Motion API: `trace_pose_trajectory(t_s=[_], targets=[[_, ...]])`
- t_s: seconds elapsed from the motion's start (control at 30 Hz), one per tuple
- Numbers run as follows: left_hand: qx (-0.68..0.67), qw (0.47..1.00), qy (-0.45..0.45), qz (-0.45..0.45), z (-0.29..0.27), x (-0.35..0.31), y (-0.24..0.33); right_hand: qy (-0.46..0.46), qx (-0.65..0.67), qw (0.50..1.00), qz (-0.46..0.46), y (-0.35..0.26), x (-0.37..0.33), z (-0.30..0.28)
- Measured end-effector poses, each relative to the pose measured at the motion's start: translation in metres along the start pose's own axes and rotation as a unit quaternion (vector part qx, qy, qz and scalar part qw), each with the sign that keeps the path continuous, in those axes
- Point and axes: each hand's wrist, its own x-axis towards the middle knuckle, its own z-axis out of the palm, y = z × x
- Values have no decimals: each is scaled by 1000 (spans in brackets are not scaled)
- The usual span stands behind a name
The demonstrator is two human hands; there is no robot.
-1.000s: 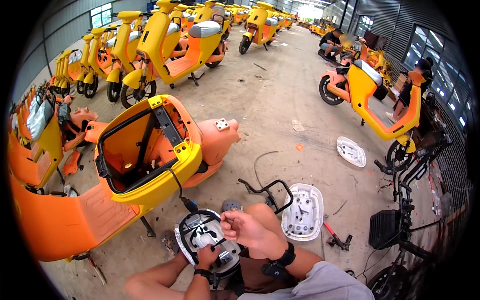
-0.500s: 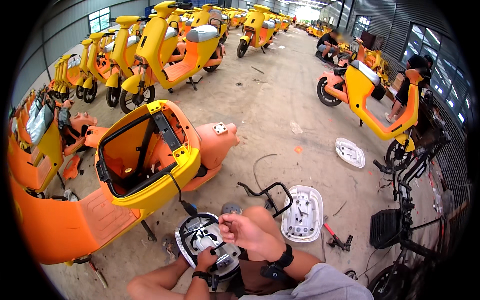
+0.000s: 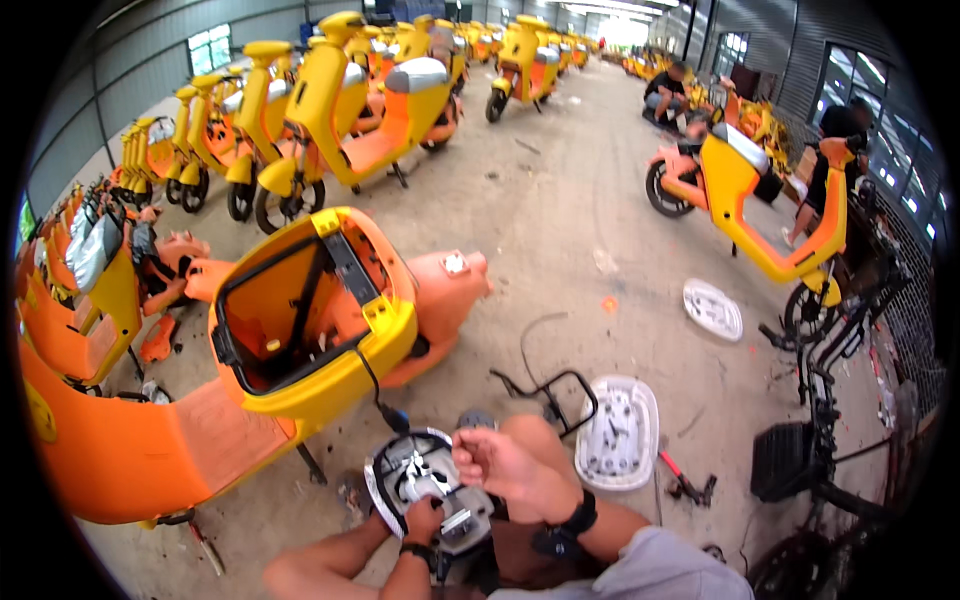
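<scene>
A scooter seat (image 3: 408, 474) lies upside down by my lap, its pale underside facing up and a dark strip along its rim. My left hand (image 3: 425, 517) is closed low over the seat's underside; what its fingers grip is hidden. Above the seat's right edge, my right hand (image 3: 492, 462) is raised with its fingers curled in. Anything between those fingers is too small or blurred to make out. Just beyond the seat, a black cable with a blue-tipped connector (image 3: 394, 416) hangs from the open yellow seat compartment (image 3: 330, 400) of an orange scooter.
Right of my knee lie a black tubular bracket (image 3: 545, 388), a white seat base (image 3: 617, 435) and a red-handled tool (image 3: 685, 480). Farther off is another white seat base (image 3: 713, 309). A bare black frame (image 3: 815, 420) stands at right. Yellow scooters (image 3: 340, 130) line the back left; people work at far right.
The whole view has shifted slightly, moving things a little right in the picture. Both hands keep nearly the same place over the seat; the left hand's fingers have turned slightly.
</scene>
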Motion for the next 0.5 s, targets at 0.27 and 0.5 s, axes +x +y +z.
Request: trace_pose_trajectory(t_s=[0.27,0.5], targets=[[134,985,13,111,-14,24,1,3,-5,1000,-21,-11,2,1],[211,956,120,164,-46,30,7,-6,-45,999,18,4,12,2]])
